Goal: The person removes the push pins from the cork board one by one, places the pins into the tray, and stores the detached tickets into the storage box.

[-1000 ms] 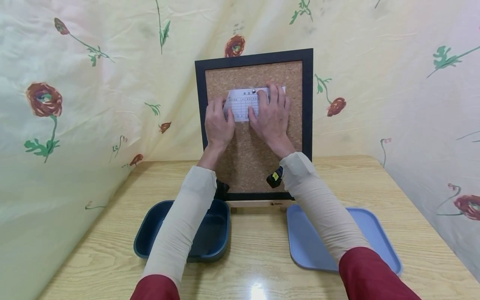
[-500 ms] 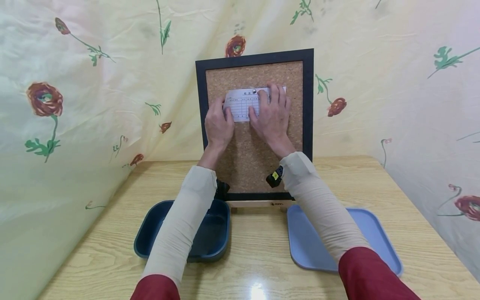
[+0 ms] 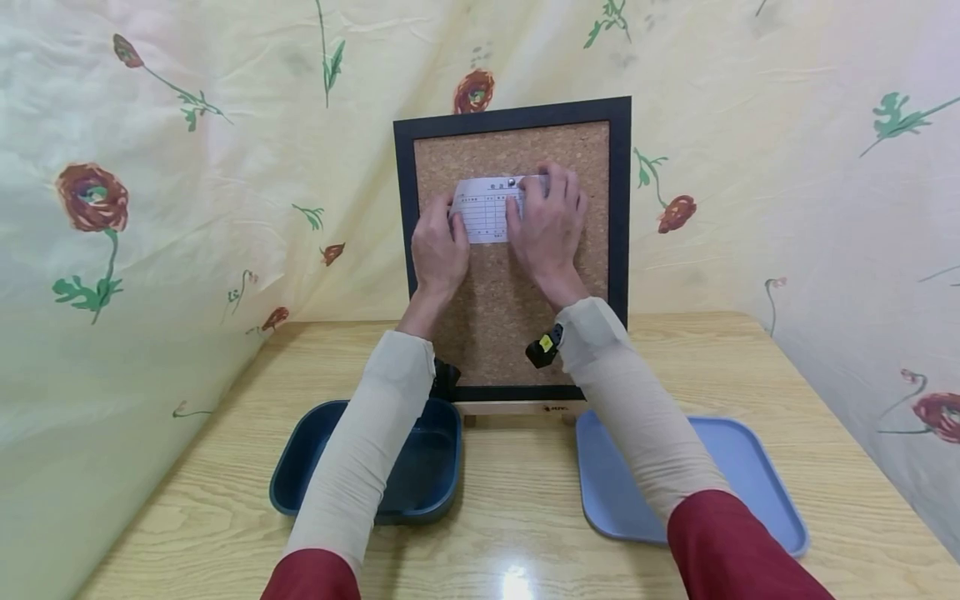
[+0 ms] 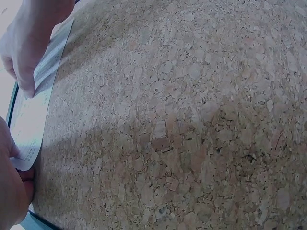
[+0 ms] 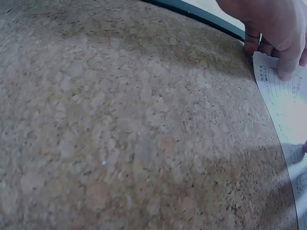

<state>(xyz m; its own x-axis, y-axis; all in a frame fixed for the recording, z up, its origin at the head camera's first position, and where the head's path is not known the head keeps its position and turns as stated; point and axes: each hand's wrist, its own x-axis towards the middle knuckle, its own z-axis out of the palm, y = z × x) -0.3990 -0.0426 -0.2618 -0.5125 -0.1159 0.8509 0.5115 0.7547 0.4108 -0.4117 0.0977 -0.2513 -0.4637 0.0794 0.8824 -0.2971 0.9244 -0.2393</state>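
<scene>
A white printed receipt slip [image 3: 483, 217] lies against the framed cork board [image 3: 517, 333], with a round metallic thumbtack [image 3: 512, 182] near its upper edge. My left hand [image 3: 438, 254] pinches the slip's left end; in the right wrist view the left thumb [image 5: 288, 67] is on the printed face and fingers are behind the corner. My right hand [image 3: 551, 225] spreads over the slip's right part, hiding it. Its thumb touches the printed face, and its forefinger lies just right of the thumbtack. In the left wrist view, the right thumb [image 4: 29, 88] rests on the paper.
The board stands on a wooden ledge [image 3: 517, 408] on the wood-grain table [image 3: 517, 483]. A dark blue bin [image 3: 420, 492] stands under the left forearm, and a light blue tray [image 3: 735, 467] lies under the right forearm. Flower-patterned cloth [image 3: 750, 167] hangs behind and at the sides.
My right hand has shifted slightly right along the slip, its thumb and forefinger moving away from the middle. The slip's upper right corner, visible earlier, is hidden now. My left hand keeps its pinch.
</scene>
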